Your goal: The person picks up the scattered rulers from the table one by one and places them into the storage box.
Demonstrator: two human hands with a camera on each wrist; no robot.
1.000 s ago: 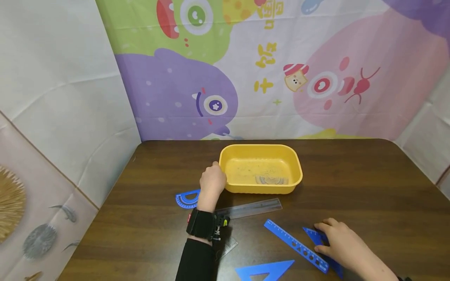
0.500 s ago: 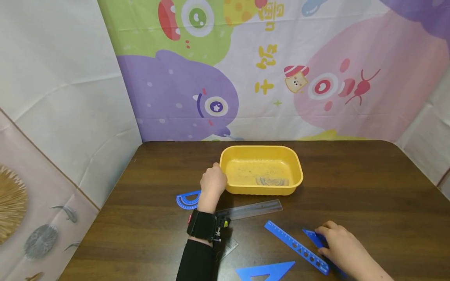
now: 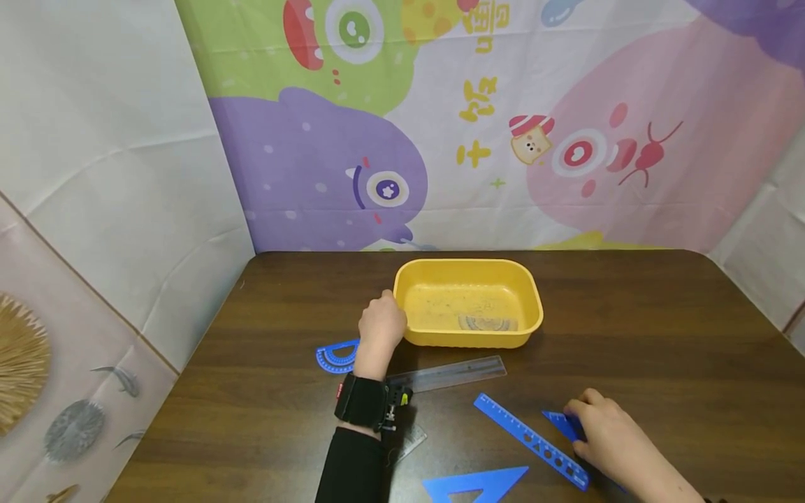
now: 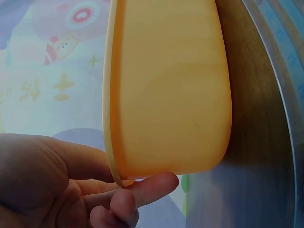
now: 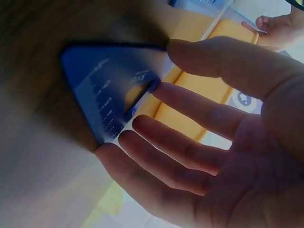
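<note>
My left hand (image 3: 382, 325) holds the left end of a yellow plastic basin (image 3: 468, 339); in the left wrist view its fingers pinch the basin's rim (image 4: 108, 118). On the right of the table, my right hand (image 3: 613, 436) grips a blue set square (image 3: 556, 420) by its edges. The right wrist view has the thumb at one edge of this set square (image 5: 85, 76) and fingertips at another. My hand hides much of it in the head view. A blue ruler (image 3: 531, 441) lies just left of that hand. Inside the basin lies a clear protractor (image 3: 487, 323).
A clear ruler (image 3: 459, 374) lies in front of the basin. Partly behind my left wrist are a blue protractor (image 3: 325, 361) and a clear piece with scale marks (image 3: 411, 442). Another blue set square (image 3: 481, 480) sits at the near edge of view. A printed cloth (image 3: 478, 209) hangs behind the table.
My right hand has shifted slightly right and its fingers have drawn in on the blue set square, which has slid a little with it. The left hand and basin stay put.
</note>
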